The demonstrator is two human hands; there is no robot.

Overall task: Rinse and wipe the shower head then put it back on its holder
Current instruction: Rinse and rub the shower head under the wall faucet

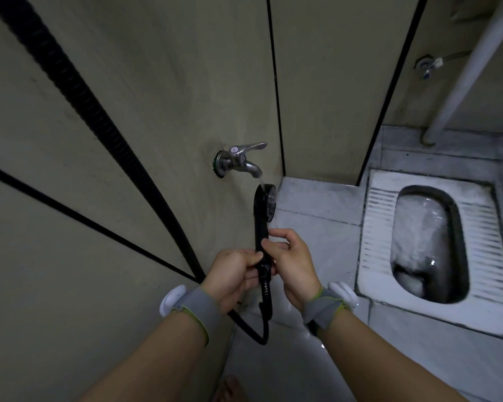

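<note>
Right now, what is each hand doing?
Left hand: fingers curled round the shower head handle's lower end.
Right hand: fingers pinching the same handle, just above.

I have one view only, from the head camera, so nothing overlaps with a second view. It looks forward and steeply down, wide-angle, bending the wall seams. My left hand [235, 274] and right hand [291, 264] sit close, low centre; the tap [240, 161] lies just beyond them, the squat toilet [436, 242] to their right.
</note>
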